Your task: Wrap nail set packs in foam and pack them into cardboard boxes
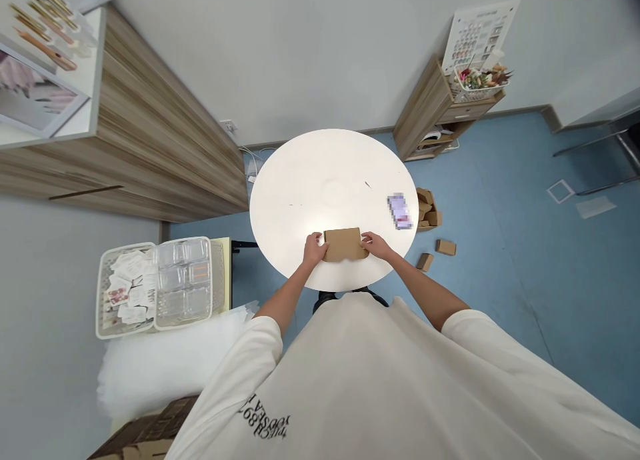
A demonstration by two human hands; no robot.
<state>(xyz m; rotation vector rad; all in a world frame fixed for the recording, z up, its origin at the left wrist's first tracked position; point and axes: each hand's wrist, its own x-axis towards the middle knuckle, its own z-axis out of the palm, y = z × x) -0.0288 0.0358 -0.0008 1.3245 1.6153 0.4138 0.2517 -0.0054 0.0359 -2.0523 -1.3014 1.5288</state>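
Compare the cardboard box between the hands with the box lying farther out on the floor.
The box between the hands sits on the round white table; the floor box lies on blue flooring. The left hand and right hand touch the first; nothing touches the floor box. Both are plain brown cardboard.

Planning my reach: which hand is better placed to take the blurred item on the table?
Right, probably: on the cardboard box, your right hand sits nearer the blurred item than your left hand.
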